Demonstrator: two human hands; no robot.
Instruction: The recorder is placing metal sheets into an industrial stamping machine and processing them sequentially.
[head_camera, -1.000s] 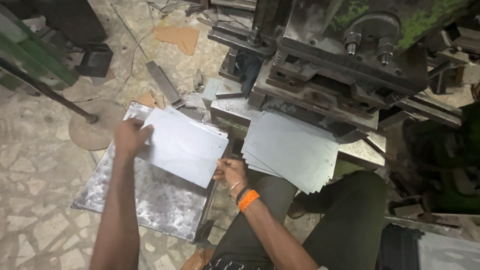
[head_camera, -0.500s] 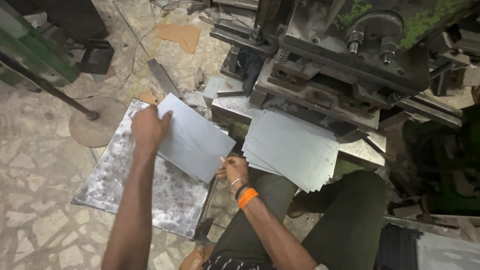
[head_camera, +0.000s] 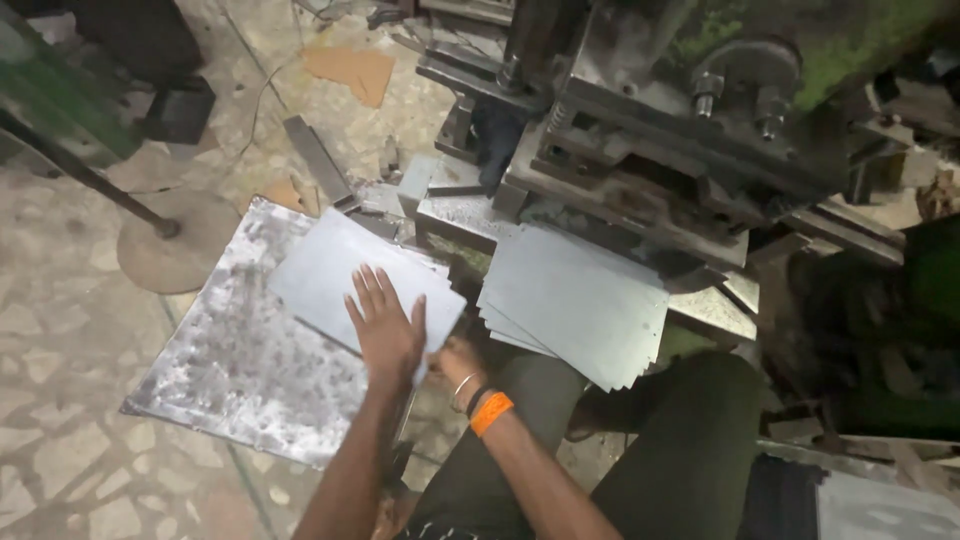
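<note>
The metal sheet is a thin, flat, pale grey rectangle with a dull even surface. It lies tilted over the right edge of a larger mottled steel plate that rests on the stone floor, just left of the person's knee.

The left hand lies palm down on the sheet's near corner, fingers spread wide and flat against the metal, pressing rather than gripping. The right hand, with a thin bangle and an orange wristband at the wrist, sits under the sheet's lower right edge and touches it; its fingers are hidden by the sheet and the left hand, so I cannot tell how far they are closed.

To the right, a fanned stack of similar grey sheets rests on the bed of a heavy press machine. The machine's top is cut off by the frame, and the dark area at far right is hard to make out.
</note>
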